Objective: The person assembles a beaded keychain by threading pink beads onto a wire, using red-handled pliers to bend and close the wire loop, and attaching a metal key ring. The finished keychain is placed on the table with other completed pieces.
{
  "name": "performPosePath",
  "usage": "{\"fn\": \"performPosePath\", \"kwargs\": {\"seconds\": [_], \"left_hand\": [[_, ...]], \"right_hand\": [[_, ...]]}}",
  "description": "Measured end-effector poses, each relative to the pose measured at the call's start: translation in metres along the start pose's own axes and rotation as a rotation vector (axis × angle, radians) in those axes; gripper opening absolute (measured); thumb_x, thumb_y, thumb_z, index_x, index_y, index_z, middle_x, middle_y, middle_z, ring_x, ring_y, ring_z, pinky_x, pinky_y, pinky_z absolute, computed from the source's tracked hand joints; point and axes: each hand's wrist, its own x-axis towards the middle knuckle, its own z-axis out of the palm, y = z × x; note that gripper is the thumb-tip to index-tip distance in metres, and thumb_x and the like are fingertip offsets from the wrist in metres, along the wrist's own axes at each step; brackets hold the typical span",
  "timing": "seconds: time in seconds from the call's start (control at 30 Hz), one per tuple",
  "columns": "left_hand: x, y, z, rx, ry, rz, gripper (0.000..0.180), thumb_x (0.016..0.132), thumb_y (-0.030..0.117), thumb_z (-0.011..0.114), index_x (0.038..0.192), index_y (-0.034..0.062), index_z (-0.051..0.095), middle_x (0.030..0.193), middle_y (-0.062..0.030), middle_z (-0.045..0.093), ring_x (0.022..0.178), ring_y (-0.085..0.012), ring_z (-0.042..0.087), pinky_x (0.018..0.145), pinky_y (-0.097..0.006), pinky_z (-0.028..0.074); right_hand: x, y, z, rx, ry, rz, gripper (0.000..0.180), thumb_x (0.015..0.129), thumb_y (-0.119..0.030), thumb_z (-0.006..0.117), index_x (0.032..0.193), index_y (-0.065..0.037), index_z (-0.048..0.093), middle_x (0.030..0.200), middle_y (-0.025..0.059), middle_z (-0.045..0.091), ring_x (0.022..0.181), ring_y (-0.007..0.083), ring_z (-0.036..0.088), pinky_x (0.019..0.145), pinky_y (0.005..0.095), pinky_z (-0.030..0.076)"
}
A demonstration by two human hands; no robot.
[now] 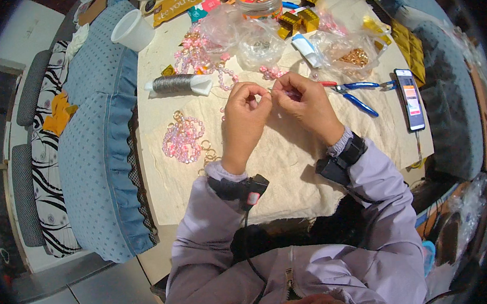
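My left hand and my right hand meet over the cloth, both with thumb and forefinger pinched together. What the fingertips hold is too fine to make out. Small pinkish-purple beads show under the curled fingers of my right hand. Just beyond the hands lie a pink bead cluster and a loop of pink beads. Left of my left hand rests a heap of pink bead strings with gold rings beside it. A spool of grey thread lies farther left.
Blue-handled pliers and a phone lie at the right. Toward the back are plastic bags, one with gold-coloured pieces, gold boxes, an orange-lidded jar and a white cup. A blue padded seat borders the left.
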Motion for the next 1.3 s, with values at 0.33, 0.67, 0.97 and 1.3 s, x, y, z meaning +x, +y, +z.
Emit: {"fn": "performPosePath", "kwargs": {"seconds": [0.33, 0.67, 0.97, 1.3], "left_hand": [[0.001, -0.016, -0.001, -0.333, -0.047, -0.131, 0.004, 0.093, 0.008, 0.065, 0.095, 0.0039, 0.065, 0.088, 0.0054, 0.057, 0.077, -0.0019, 0.048, 0.067, -0.018, 0.038], [0.002, -0.013, -0.002, -0.223, -0.088, -0.042, 0.005, 0.093, 0.008, 0.066, 0.092, 0.0028, 0.065, 0.090, 0.0043, 0.057, 0.075, -0.0026, 0.048, 0.065, -0.019, 0.039], [0.000, -0.013, -0.002, -0.306, -0.141, -0.165, 0.009, 0.092, 0.011, 0.067, 0.094, 0.0020, 0.067, 0.090, 0.0031, 0.059, 0.074, -0.0031, 0.049, 0.066, -0.020, 0.041], [0.000, -0.007, -0.003, -0.400, -0.177, -0.186, 0.009, 0.096, 0.011, 0.062, 0.101, 0.0034, 0.065, 0.086, 0.0056, 0.059, 0.072, 0.0001, 0.047, 0.060, -0.017, 0.036]], "right_hand": [[0.001, 0.001, 0.003, 0.043, 0.010, -0.011, 0.014, 0.090, -0.010, 0.070, 0.100, 0.000, 0.067, 0.082, -0.0004, 0.065, 0.070, 0.0028, 0.053, 0.062, 0.0205, 0.046], [0.000, -0.003, -0.002, 0.067, -0.004, 0.011, 0.014, 0.091, -0.009, 0.069, 0.101, 0.000, 0.067, 0.086, 0.0003, 0.067, 0.075, 0.0041, 0.057, 0.066, 0.0212, 0.049], [0.001, -0.005, -0.004, 0.030, -0.042, -0.014, 0.014, 0.092, -0.011, 0.068, 0.100, 0.000, 0.066, 0.085, 0.0021, 0.066, 0.074, 0.0060, 0.058, 0.067, 0.0232, 0.050], [0.002, -0.002, -0.003, -0.003, -0.053, -0.107, 0.012, 0.093, -0.008, 0.067, 0.103, -0.001, 0.065, 0.088, 0.0007, 0.065, 0.076, 0.0058, 0.056, 0.067, 0.0213, 0.047]]}}
